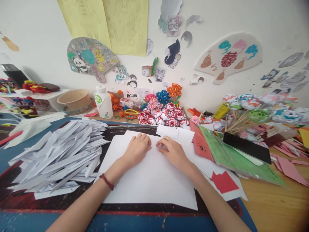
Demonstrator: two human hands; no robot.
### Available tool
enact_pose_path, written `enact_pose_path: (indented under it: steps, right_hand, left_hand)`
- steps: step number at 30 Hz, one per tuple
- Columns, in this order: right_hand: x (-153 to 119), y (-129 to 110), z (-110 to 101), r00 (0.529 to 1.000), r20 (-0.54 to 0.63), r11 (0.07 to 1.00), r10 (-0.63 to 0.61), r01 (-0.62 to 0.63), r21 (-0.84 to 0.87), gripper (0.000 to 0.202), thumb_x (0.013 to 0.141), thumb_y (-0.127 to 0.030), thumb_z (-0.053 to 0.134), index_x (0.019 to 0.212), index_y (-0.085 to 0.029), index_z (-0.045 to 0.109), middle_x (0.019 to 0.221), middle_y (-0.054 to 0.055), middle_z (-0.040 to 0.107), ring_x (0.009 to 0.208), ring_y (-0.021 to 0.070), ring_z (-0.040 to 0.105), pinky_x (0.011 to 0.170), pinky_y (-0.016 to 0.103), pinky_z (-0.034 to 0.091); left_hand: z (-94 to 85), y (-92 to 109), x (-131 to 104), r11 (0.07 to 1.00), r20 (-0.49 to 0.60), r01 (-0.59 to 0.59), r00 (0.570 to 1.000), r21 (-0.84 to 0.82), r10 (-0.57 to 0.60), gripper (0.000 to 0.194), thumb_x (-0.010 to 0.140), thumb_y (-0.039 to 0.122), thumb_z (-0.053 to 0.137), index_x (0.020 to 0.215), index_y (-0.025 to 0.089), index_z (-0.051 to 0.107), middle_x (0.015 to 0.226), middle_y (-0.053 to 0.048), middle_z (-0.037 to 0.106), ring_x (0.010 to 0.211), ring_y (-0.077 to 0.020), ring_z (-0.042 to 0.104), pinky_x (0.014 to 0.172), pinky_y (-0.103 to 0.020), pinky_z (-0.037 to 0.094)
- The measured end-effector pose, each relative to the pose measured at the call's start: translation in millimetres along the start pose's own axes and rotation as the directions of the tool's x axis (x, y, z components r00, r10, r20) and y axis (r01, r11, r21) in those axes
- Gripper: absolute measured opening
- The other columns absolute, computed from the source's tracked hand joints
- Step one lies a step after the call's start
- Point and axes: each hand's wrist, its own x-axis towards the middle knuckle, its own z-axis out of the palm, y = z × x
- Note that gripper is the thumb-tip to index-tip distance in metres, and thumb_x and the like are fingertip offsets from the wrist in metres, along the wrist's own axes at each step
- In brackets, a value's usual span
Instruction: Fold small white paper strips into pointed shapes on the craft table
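Note:
Large white paper sheets (pixel 154 183) lie on the dark mat in front of me. Over their upper part, my left hand (pixel 138 149) is closed, its fingers curled down and pressed together. Facing it across a narrow gap, my right hand (pixel 172 149) is also closed, with thumb and forefinger bent towards each other. Anything white between the fingers blends into the sheet, so I cannot make out what they hold. Just beyond the hands rests a small stack of white paper pieces (pixel 167 131). A big heap of folded white paper strips (pixel 65 154) spreads to the left.
Behind stand a white glue bottle (pixel 103 102), red-and-white paper flowers (pixel 166 115) and thin wires (pixel 130 127). At right are a black phone (pixel 246 146), a green folder (pixel 224 154), a red paper scrap (pixel 224 182) and flowers on sticks (pixel 258 115). A beige bowl (pixel 73 99) sits back left.

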Motion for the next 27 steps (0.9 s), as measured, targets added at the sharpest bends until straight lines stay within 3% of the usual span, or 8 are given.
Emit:
enact_pose_path:
  steps: [3,7,13,18,24,27]
  right_hand:
    - [2.9,2.6,1.4,1.0,0.004,0.995,-0.011,0.011,0.1,0.013,0.078,-0.018,0.063,0.089,-0.024,0.063,0.092,-0.002,0.061,0.084,0.0136,0.057,0.068,0.024,0.037]
    - [5.6,1.8,2.6,1.0,-0.003,0.985,-0.004,0.005,0.172,0.001,0.076,-0.02,0.064,0.077,-0.021,0.064,0.076,-0.002,0.064,0.069,0.0129,0.054,0.062,0.024,0.037]
    - [6.4,0.7,3.8,0.992,0.079,0.926,0.098,-0.12,0.357,0.012,0.068,-0.019,0.069,0.058,-0.015,0.063,0.051,-0.002,0.056,0.05,0.0099,0.048,0.05,0.021,0.035]
    - [7.4,6.1,1.1,0.98,0.162,0.879,0.115,-0.176,0.443,0.012,0.065,-0.022,0.071,0.058,-0.014,0.066,0.05,-0.001,0.056,0.049,0.0097,0.047,0.048,0.02,0.034]
    - [8.1,8.1,-3.3,0.979,0.199,0.864,0.043,-0.136,0.485,0.019,0.068,-0.032,0.07,0.067,-0.014,0.071,0.054,0.001,0.06,0.049,0.0111,0.048,0.048,0.022,0.036]
    - [8.2,11.8,-5.9,0.968,0.25,0.839,-0.016,-0.123,0.529,0.026,0.073,-0.039,0.066,0.078,-0.014,0.073,0.066,0.004,0.066,0.055,0.0133,0.053,0.051,0.024,0.04]
  left_hand:
    - [0.1,-0.5,0.3,0.994,0.004,0.032,0.999,-0.103,-0.032,0.004,0.082,0.019,0.057,0.084,0.019,0.054,0.084,-0.001,0.061,0.084,-0.0194,0.052,0.072,-0.032,0.034]
    - [-2.0,1.1,0.4,0.947,0.013,0.048,0.999,-0.319,-0.047,0.002,0.082,0.02,0.055,0.082,0.02,0.057,0.08,0.001,0.063,0.078,-0.0163,0.054,0.07,-0.028,0.035]
    - [-10.9,-2.3,0.9,0.897,0.052,0.035,0.999,-0.441,-0.013,0.013,0.08,0.028,0.059,0.074,0.02,0.067,0.072,0.001,0.069,0.064,-0.0126,0.055,0.067,-0.025,0.038]
    - [-20.0,-9.7,-0.6,0.835,0.142,0.091,0.99,-0.543,-0.015,0.02,0.078,0.035,0.061,0.077,0.017,0.07,0.068,-0.001,0.07,0.061,-0.0122,0.058,0.06,-0.022,0.04]
    - [-21.4,-9.9,2.2,0.837,0.093,0.106,0.993,-0.537,-0.065,0.019,0.075,0.034,0.063,0.073,0.017,0.071,0.065,0.0,0.069,0.059,-0.0124,0.058,0.06,-0.023,0.039]
    - [-21.9,-13.7,3.7,0.828,0.089,0.103,0.994,-0.552,-0.064,0.02,0.077,0.034,0.06,0.075,0.018,0.071,0.066,0.0,0.069,0.06,-0.0124,0.058,0.06,-0.023,0.039]
